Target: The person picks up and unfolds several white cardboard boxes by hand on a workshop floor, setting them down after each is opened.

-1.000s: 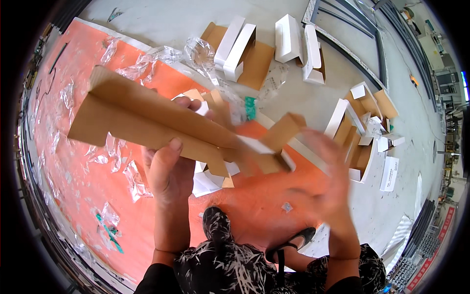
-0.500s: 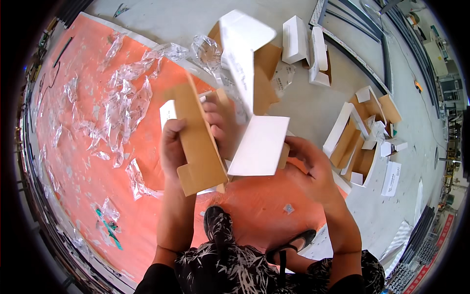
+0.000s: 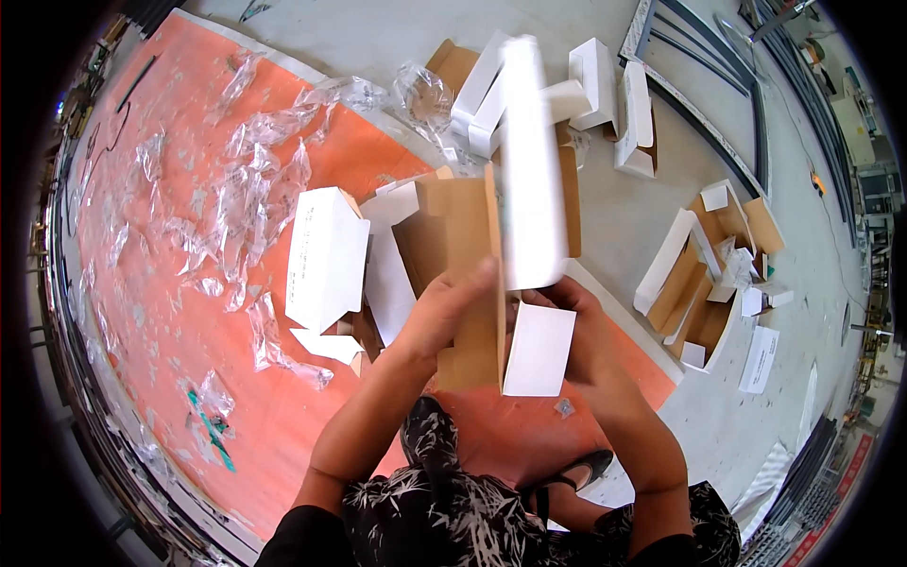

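Between my hands is a cardboard carton (image 3: 463, 217), brown inside and white outside, with its panels and flaps spread. Its tall white panel (image 3: 532, 170) is blurred by motion, and a white end flap (image 3: 539, 352) hangs at the near end. My left hand (image 3: 452, 310) grips the brown side panel, thumb laid along it. On the carton's right, my right hand (image 3: 578, 317) holds the edge by the end flap, its fingers partly hidden behind the cardboard. Close to my left forearm, another white carton (image 3: 326, 250) lies on the orange sheet.
Crumpled clear plastic wrap (image 3: 250, 208) covers much of the orange sheet (image 3: 189, 90). White cartons (image 3: 592, 80) stand at the far side. An opened carton (image 3: 699, 274) holding scraps lies at right. Dark metal frames (image 3: 704, 123) rest on the grey floor beyond.
The carton in my hands has turned, its white panel swinging upright and to the right. My left hand has moved right, and the carton lying at left now shows fully.
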Tool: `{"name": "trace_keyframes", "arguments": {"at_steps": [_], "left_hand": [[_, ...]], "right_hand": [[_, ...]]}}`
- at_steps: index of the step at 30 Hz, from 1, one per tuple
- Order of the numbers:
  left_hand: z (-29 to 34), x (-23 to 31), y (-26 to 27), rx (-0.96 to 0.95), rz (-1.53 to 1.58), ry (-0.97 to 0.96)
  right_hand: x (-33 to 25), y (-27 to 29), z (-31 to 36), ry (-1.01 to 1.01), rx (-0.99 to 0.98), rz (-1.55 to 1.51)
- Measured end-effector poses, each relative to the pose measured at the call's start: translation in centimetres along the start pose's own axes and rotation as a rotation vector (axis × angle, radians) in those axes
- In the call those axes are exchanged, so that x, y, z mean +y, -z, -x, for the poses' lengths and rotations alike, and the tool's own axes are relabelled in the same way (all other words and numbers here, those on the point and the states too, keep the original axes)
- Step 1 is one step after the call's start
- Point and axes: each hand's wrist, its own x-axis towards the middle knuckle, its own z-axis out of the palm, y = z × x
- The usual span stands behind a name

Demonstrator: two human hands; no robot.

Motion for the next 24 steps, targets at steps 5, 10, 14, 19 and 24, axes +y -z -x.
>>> {"name": "trace_keyframes", "arguments": {"at_steps": [5, 10, 14, 19, 24], "left_hand": [[-2.2, -3.3, 1.2, 0.525, -0.666, -0.649], [-1.3, -4.9, 1.0, 0.496, -0.81, -0.614], [-0.3, -5.5, 0.6, 0.321, -0.375, -0.386], [1.0, -4.1, 1.5, -0.155, 0.362, -0.09], [1.7, -4.0, 1.1, -0.138, 0.031, -0.214]], "right_hand": [[0.9, 0.2, 0.1, 0.103, 0.064, 0.214], [1.8, -0.5, -0.2, 0.13, 0.011, 0.114], [2.8, -0.8, -1.4, 0.315, 0.207, 0.361], [4.1, 0.4, -2.2, 0.462, 0.359, 0.612], [3.8, 0.2, -1.9, 0.391, 0.271, 0.273]]}}
